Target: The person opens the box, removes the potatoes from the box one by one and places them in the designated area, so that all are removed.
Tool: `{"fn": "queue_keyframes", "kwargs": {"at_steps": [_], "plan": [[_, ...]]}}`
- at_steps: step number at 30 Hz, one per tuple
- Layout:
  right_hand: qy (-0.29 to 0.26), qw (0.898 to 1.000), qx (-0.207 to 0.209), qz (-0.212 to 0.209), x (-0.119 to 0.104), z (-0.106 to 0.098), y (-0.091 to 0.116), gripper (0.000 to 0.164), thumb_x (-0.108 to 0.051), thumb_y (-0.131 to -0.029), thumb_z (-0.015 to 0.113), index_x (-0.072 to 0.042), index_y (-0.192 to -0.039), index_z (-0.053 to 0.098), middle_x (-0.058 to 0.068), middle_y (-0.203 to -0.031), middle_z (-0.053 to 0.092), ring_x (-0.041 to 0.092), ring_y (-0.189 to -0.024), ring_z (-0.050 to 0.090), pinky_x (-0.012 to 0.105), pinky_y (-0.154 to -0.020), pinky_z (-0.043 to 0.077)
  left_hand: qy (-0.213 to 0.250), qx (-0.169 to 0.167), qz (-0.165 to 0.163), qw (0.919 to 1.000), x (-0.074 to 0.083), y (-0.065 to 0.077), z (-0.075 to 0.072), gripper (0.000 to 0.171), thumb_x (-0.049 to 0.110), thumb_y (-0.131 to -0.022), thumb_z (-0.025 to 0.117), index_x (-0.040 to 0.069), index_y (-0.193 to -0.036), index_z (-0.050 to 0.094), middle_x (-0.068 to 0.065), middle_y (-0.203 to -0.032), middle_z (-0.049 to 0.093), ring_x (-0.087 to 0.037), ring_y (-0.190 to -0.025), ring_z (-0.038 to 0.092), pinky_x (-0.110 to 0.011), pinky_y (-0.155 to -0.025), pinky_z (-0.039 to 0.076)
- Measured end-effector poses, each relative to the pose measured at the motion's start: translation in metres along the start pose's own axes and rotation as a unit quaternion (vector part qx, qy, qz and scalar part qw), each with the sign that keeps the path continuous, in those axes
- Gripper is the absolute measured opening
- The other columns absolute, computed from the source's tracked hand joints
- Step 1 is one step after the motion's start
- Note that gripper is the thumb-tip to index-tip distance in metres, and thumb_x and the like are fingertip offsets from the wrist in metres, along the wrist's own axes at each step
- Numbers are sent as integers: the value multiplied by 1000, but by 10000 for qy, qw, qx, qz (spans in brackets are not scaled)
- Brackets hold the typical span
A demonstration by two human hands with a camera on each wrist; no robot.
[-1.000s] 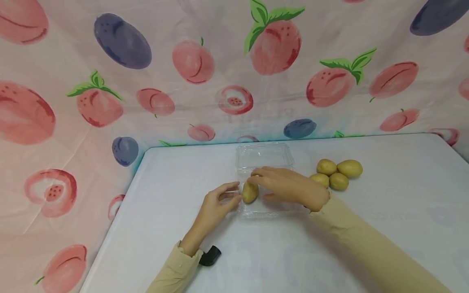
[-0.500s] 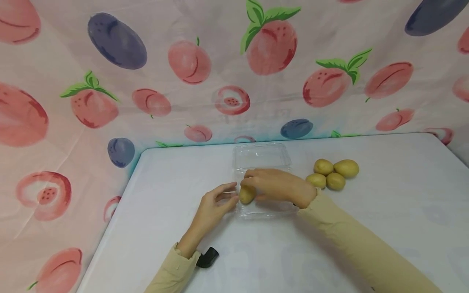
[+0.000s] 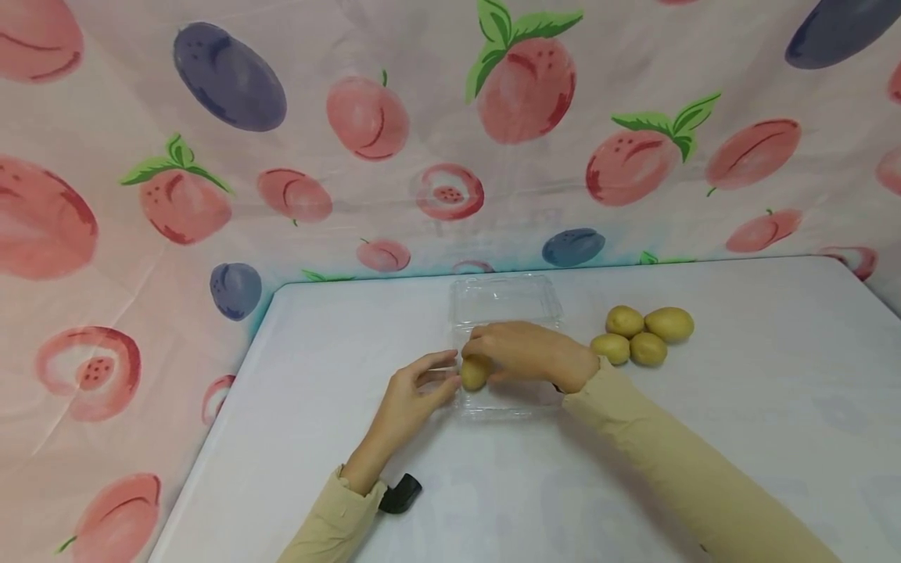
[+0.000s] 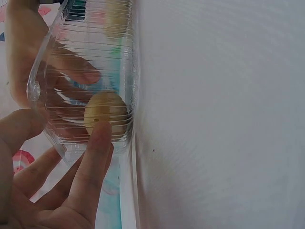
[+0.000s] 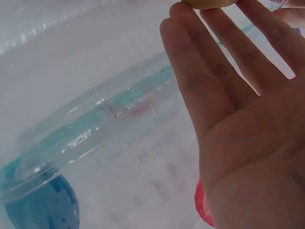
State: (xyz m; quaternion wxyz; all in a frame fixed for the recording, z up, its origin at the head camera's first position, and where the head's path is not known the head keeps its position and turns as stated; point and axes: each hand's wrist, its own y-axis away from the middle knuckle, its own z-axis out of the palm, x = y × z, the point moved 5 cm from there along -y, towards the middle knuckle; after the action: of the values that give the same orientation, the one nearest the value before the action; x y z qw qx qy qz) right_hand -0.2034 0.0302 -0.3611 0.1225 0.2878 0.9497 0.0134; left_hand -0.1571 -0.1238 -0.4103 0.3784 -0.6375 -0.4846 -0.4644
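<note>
A clear plastic clamshell box [image 3: 517, 410] lies on the white table, its lid [image 3: 503, 301] folded back toward the rear wall. One yellow-brown potato [image 3: 475, 375] is at the box's left end. My right hand [image 3: 524, 352] holds this potato from above, fingertips over its top; the head view hides its upper part. In the right wrist view only the potato's edge [image 5: 209, 4] shows at the fingertips. My left hand [image 3: 411, 395] is at the box's left side, fingers and thumb spread. In the left wrist view a fingertip rests against the ridged wall [image 4: 71, 109], near the rim.
Several loose potatoes [image 3: 647, 349] lie grouped on the table [image 3: 760, 391] to the right of the box. A fruit-printed cloth [image 3: 394, 195] hangs behind and along the left side. Something black [image 3: 401, 494] shows at the left wrist.
My right hand has shifted slightly left and closer around the potato, covering more of it, with its thumb nearer. The left hand stays by the box.
</note>
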Motion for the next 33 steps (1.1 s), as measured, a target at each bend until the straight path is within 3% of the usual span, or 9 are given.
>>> {"fn": "queue_keyframes", "kwargs": {"at_steps": [8,14,21,33], "plan": [[-59,9999,-68,-75,-2,1,-3,27,-14,-83,82,-11,-108,73,1,-94,66,15,-85,61,33,-83,56,-5,-30,44,10000,-1,0,0,42,14,-94,70,7,-134,60,-9,-137,60,-27,-116,65,-25,-83,61],[-279,9995,-124,-24,-2,1,-5,22,-12,-86,78,-7,-107,73,1,-95,70,16,-86,63,33,-85,57,72,-11,30,10000,-1,-1,0,40,13,-94,70,7,-133,61,-7,-136,61,-26,-116,65,-25,-83,61],[-569,9974,-352,274,0,2,-5,15,-8,-85,76,-8,-96,66,-2,-88,66,13,-78,57,29,-77,54,52,0,42,10000,-1,0,0,41,14,-94,70,6,-133,61,-10,-133,62,-26,-114,65,-25,-82,61],[-393,9985,-298,256,5,3,-1,15,-10,-84,76,-8,-95,66,-1,-88,65,15,-80,59,32,-80,55,125,-15,-72,9999,-3,-1,1,43,15,-93,71,6,-134,60,-11,-135,61,-26,-116,65,-25,-82,61]]}}
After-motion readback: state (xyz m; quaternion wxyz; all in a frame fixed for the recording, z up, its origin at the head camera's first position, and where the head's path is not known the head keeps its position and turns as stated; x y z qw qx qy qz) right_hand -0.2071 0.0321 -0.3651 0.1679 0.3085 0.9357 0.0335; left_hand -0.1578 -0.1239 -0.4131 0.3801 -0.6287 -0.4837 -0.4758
